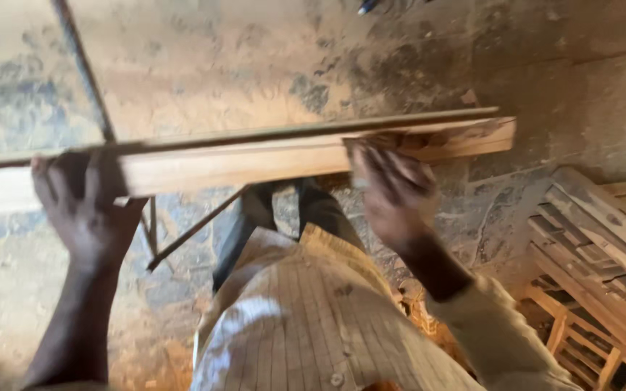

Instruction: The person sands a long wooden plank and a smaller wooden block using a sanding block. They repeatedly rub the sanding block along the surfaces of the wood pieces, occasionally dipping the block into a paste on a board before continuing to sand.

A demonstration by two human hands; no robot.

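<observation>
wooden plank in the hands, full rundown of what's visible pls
The wooden plank is long, pale, raw-looking timber, held roughly level across the view, its right end slightly higher and cut square. A thinner dark strip lies along its top edge. The left hand grips it from below near the left; the right hand presses on its front face right of centre, motion-blurred. It hangs above a dusty floor, in front of the person's legs. Its far left end runs out of frame.

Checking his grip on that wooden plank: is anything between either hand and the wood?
Nothing visible. The left hand wraps the wooden plank directly, and the right hand lies on it further along, though blurred. A thin dark strip rests along its top edge.
</observation>
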